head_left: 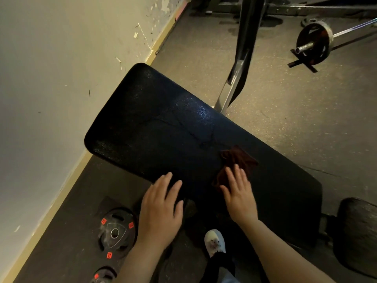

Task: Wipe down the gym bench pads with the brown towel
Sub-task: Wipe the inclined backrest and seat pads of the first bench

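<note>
The brown towel (236, 164) lies bunched on the long black bench pad (173, 127), and the right hand (238, 193) presses it flat, fingers straight and spread over its near half, so this grip is apart rather than clamped; the cloth pokes out just beyond the fingertips. Beside that grip, toward the wall side, the left hand (161, 207) rests with straight, relaxed fingers on the pad's near edge, holding nothing, seemingly steadying the body. Beyond the towel the pad shows a glossy patch near its middle, which could be dampness from wiping or only light; I cannot tell which. Judged from this, the wiping seems underway on the near part of the pad, with the far rounded end toward the wall likely still to do, and the smaller pad (359, 231) off to the right of the grip untouched by the cloth here. Below the hands sit a white shoe (215, 241) and weight plates (116, 231) on the floor; a loaded barbell (314, 44) lies well beyond.
</note>
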Tool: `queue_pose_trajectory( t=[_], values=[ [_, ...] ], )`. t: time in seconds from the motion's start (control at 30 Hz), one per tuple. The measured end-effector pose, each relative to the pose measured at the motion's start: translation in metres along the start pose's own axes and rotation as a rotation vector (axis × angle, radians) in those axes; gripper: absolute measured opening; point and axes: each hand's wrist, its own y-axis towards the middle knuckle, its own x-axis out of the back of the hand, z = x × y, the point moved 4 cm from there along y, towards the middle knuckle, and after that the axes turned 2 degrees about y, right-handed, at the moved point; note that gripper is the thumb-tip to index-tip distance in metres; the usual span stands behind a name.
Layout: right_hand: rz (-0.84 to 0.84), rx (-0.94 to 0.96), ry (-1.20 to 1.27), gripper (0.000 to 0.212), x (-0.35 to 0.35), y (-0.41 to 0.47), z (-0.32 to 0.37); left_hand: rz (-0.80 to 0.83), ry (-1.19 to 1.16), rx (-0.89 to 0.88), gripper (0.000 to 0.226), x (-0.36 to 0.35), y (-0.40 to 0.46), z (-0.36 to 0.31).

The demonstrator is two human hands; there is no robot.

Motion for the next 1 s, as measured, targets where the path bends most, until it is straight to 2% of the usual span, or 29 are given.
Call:
queue_pose_trajectory(
  t=[0.1,0.13,0.17,0.2,0.23,0.27,0.33,0.4,0.47,0.5,0.57,0.63,0.87,0.93,1.0],
  values=[
    [-0.081,-0.556,0.338,0.059,0.006,-0.009,-0.062,0.098,0.058,-0.066,0.051,-0.020,-0.001,-0.020],
    [-0.120,-0.694,0.432,0.058,0.007,-0.012,-0.071,0.106,0.059,-0.077,0.051,-0.027,-0.004,-0.026],
    [-0.153,-0.750,0.464,0.056,0.007,-0.014,-0.072,0.106,0.056,-0.091,0.049,-0.033,-0.009,-0.033],
    [-0.177,-0.726,0.451,0.055,0.006,-0.015,-0.065,0.100,0.051,-0.106,0.046,-0.039,-0.014,-0.039],
    [-0.195,-0.624,0.425,0.055,0.006,-0.013,-0.053,0.078,0.047,-0.130,0.041,-0.043,-0.018,-0.046],
    [-0.200,-0.459,0.399,0.054,0.007,-0.008,-0.035,0.073,0.042,-0.152,0.039,-0.048,-0.019,-0.052],
    [-0.150,-0.061,0.326,0.053,0.009,0.002,0.000,0.112,0.033,-0.181,0.052,-0.061,-0.020,-0.065],
    [-0.105,0.230,0.198,0.053,0.011,0.017,0.010,0.131,0.035,-0.207,0.058,-0.074,-0.017,-0.082],
    [-0.102,0.353,0.085,0.056,0.015,0.036,-0.006,0.148,0.016,-0.241,0.057,-0.088,-0.014,-0.101],
    [-0.106,0.356,0.051,0.057,0.016,0.044,-0.019,0.150,0.003,-0.254,0.057,-0.095,-0.011,-0.110],
    [-0.146,0.242,0.043,0.060,0.018,0.056,-0.058,0.149,-0.002,-0.265,0.056,-0.111,-0.007,-0.126],
    [-0.200,0.046,0.076,0.062,0.020,0.065,-0.109,0.151,0.025,-0.282,0.058,-0.128,-0.006,-0.143],
    [-0.290,-0.549,0.296,0.053,0.012,0.046,-0.294,0.132,0.116,-0.382,0.072,-0.172,-0.007,-0.170],
    [-0.331,-0.766,0.386,0.052,0.002,0.025,-0.326,0.129,0.095,-0.378,0.071,-0.178,-0.011,-0.174],
    [-0.363,-0.905,0.422,0.052,-0.012,0.002,-0.336,0.133,0.052,-0.395,0.062,-0.183,-0.019,-0.184]
  ],
)
